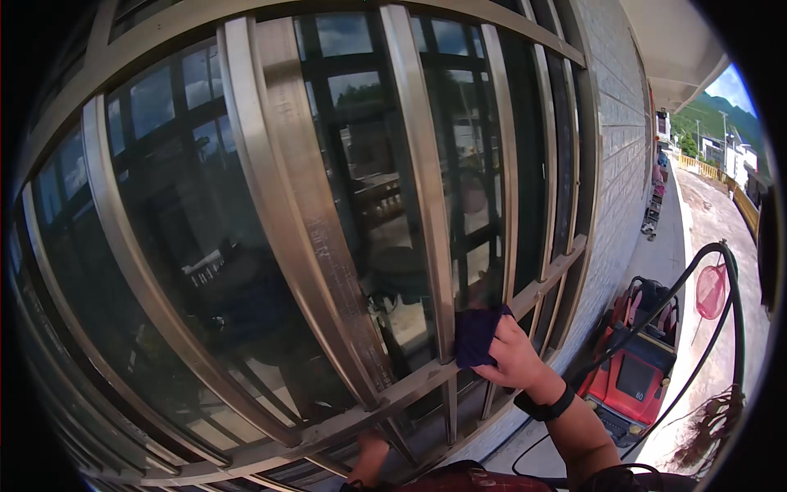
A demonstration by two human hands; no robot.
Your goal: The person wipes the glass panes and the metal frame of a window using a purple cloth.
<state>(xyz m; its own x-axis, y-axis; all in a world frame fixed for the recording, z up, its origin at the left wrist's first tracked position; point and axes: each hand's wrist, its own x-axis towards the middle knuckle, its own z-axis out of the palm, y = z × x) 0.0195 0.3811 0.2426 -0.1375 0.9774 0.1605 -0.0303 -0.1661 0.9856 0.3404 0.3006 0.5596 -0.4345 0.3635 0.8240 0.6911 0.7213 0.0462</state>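
Note:
My right hand (515,354) is closed on a dark purple cloth (475,338). The cloth lies against the window's metal bars, just above the horizontal rail (410,382) and beside an upright bar (427,176). A black band (548,405) circles my right wrist. Lower down, my left hand (370,453) is just below that rail, among the lower bars. Its fingers are mostly hidden, so its grip does not show. Behind the bars, dark window glass (184,189) reflects sky and buildings.
A red machine (631,379) stands on the ground to the right, with a black hose (734,328) arching beside it. A pink net (711,292) and a bundle of dry roots or twigs (711,425) are farther right. A pale brick wall (619,139) borders the window.

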